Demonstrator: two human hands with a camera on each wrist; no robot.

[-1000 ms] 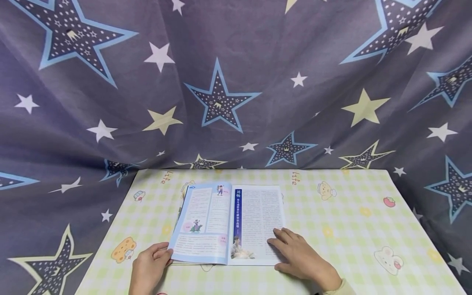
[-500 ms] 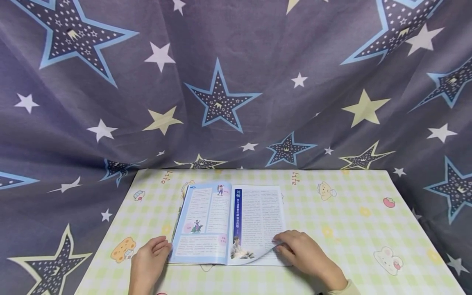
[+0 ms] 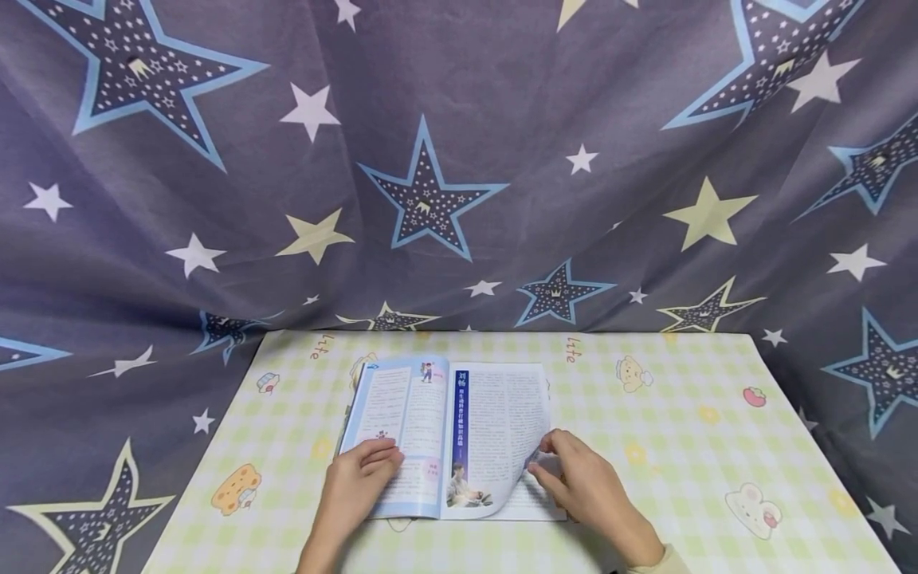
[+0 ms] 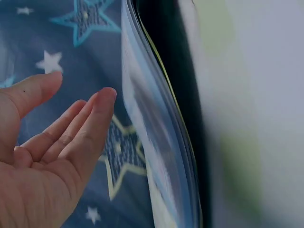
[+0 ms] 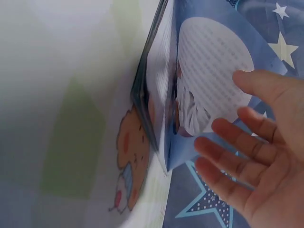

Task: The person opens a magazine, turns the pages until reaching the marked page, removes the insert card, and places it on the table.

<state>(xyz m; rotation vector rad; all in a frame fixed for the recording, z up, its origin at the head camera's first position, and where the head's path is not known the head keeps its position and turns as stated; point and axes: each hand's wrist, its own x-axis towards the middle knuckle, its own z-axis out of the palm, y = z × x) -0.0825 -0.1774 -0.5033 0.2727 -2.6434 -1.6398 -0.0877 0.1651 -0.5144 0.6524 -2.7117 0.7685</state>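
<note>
Slack, empty left hand (image 3: pixel 358 482) has been moved over magazine (image 3: pixel 425 418), its right page (image 3: pixel 498 430) lifted by loose, unpinching right hand (image 3: pixel 588 482).

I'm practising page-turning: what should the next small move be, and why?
Probably ease the right hand leftward, guiding the right magazine page toward the spine: its lower outer corner is curled up beside that hand, exposing the page beneath.
</note>
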